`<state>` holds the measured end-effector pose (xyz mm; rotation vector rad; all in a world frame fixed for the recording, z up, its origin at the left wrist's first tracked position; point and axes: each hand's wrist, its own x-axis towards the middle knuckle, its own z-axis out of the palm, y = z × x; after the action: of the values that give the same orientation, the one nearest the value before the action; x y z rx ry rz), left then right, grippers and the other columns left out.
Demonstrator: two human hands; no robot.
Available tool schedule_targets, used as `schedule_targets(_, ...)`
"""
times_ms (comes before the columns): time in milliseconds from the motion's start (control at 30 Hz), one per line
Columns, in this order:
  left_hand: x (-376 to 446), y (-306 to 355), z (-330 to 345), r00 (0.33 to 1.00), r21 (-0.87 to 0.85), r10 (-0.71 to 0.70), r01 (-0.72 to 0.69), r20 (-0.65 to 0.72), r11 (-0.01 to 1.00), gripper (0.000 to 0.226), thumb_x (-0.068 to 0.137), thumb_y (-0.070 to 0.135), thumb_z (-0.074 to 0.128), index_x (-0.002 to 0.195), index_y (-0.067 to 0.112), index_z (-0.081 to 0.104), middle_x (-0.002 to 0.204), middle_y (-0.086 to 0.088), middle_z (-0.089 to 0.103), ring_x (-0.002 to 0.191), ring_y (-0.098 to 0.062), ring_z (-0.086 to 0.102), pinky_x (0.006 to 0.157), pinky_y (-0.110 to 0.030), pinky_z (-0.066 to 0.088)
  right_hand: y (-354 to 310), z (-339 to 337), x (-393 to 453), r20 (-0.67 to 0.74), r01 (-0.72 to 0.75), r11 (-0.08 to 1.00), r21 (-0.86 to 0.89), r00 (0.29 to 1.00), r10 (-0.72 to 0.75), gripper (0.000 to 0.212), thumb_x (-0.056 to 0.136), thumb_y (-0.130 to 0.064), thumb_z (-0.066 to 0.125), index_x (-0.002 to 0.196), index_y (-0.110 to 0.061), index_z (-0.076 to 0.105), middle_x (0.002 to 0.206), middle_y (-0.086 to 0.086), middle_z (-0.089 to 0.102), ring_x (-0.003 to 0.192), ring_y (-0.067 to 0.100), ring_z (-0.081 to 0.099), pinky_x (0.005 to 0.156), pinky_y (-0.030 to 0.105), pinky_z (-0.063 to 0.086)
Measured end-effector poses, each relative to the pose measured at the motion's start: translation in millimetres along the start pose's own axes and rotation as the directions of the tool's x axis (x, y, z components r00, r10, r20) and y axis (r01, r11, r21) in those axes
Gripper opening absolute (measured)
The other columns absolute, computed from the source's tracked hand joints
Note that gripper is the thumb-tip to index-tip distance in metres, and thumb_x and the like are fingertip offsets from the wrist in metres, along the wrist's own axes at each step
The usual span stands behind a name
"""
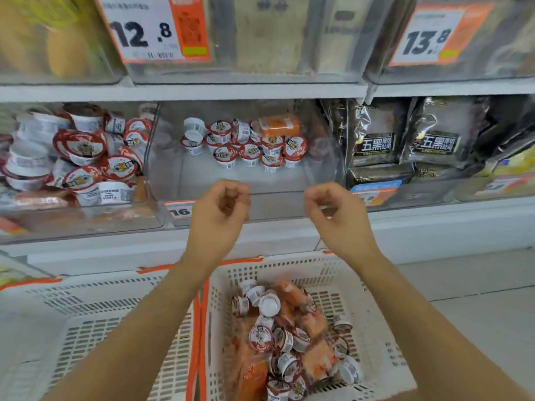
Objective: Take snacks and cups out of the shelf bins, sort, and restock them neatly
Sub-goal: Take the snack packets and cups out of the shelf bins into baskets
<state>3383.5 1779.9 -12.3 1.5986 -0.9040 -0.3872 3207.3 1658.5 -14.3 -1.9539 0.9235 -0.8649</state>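
1. Cups (246, 146) and an orange packet (279, 126) remain at the back of the clear middle bin (202, 180): emptying looks unfinished.
2. Your left hand (221, 211) and right hand (337, 214) hover at its front lip, fingers curled, holding nothing.
3. The right basket (289, 269) holds removed cups and packets; the left basket (86, 314) shows none. Sorting and restocking remain.

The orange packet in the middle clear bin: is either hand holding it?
No: the orange packet lies atop the cups, while the left hand and right hand hover empty before it.
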Motion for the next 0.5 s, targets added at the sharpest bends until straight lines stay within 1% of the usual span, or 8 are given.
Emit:
schedule_targets(100,64,5,-6,1.000,0.121,0.011,-0.009,-0.018,0.993,0.011,0.090,0.009,0.066,0.098,0.016,0.061,0.078,0.005,0.064,0.067,-0.005,0.059,0.065,-0.020,0.050,-17,13,59,0.089,0.138,0.978,-0.157,0.988,-0.125,0.031,0.086,-0.011,0.073,0.116,-0.018,0.066,0.111,-0.001,0.056,0.102,0.013,0.061,0.086,0.020,0.051)
schedule_targets(167,102,-6,-7,0.994,0.243,-0.105,0.092,0.041,0.966,0.019,0.087,0.017,0.071,0.103,0.016,0.060,0.084,0.004,0.062,0.078,-0.010,0.061,0.078,-0.028,0.051,-19,27,96,0.227,0.136,0.945,-0.296,0.971,-0.069,0.054,0.083,-0.016,0.077,0.133,-0.020,0.058,0.117,-0.004,0.048,0.124,0.022,0.046,0.107,0.032,0.042)
schedule_targets(233,128,-15,-6,0.975,0.397,-0.190,0.130,0.115,0.909,0.034,0.086,0.023,0.074,0.116,0.013,0.060,0.101,-0.002,0.061,0.100,-0.021,0.062,0.089,-0.028,0.047,-18,44,128,0.298,0.107,0.906,-0.409,0.954,0.021,0.081,0.076,-0.026,0.081,0.147,-0.028,0.043,0.126,-0.007,0.043,0.137,0.035,0.028,0.118,0.045,0.027)
schedule_targets(267,137,-19,-4,0.971,0.475,-0.193,0.104,0.143,0.874,0.042,0.085,0.025,0.075,0.122,0.012,0.059,0.112,-0.005,0.062,0.112,-0.024,0.060,0.093,-0.028,0.045,-14,53,143,0.296,0.094,0.877,-0.471,0.954,0.057,0.095,0.070,-0.035,0.083,0.151,-0.035,0.034,0.139,0.001,0.037,0.142,0.041,0.019,0.121,0.052,0.020)
schedule_targets(300,146,-22,-2,0.973,0.535,-0.172,0.063,0.157,0.843,0.049,0.084,0.026,0.075,0.128,0.012,0.058,0.124,-0.008,0.060,0.122,-0.027,0.055,0.099,-0.030,0.042,-11,60,158,0.289,0.086,0.844,-0.530,0.954,0.084,0.108,0.064,-0.042,0.085,0.153,-0.040,0.026,0.152,0.010,0.024,0.146,0.047,0.009,0.122,0.057,0.013)
schedule_targets(367,161,-27,2,0.982,0.611,-0.113,-0.004,0.153,0.792,0.063,0.081,0.029,0.078,0.137,0.018,0.053,0.143,-0.012,0.044,0.135,-0.034,0.038,0.110,-0.036,0.035,0,71,182,0.288,0.059,0.782,-0.620,0.944,0.158,0.127,0.056,-0.049,0.091,0.156,-0.043,0.013,0.162,0.016,0.001,0.149,0.049,-0.007,0.121,0.059,0.005)
schedule_targets(433,179,-35,4,0.983,0.661,-0.079,-0.050,0.164,0.749,0.080,0.074,0.034,0.083,0.144,0.024,0.044,0.153,-0.011,0.029,0.141,-0.036,0.023,0.117,-0.041,0.027,7,76,197,0.301,0.058,0.721,-0.690,0.929,0.213,0.138,0.048,-0.055,0.093,0.156,-0.044,0.007,0.162,0.012,0.003,0.150,0.047,-0.003,0.121,0.057,0.011)
schedule_targets(500,195,-48,7,0.974,0.720,-0.096,-0.084,0.206,0.689,0.099,0.068,0.039,0.087,0.151,0.030,0.033,0.161,-0.010,0.016,0.147,-0.037,0.010,0.121,-0.048,0.020,11,77,204,0.306,0.090,0.654,-0.751,0.925,0.224,0.136,0.048,-0.058,0.093,0.154,-0.048,0.009,0.158,0.009,0.015,0.146,0.045,0.010,0.116,0.057,0.028)
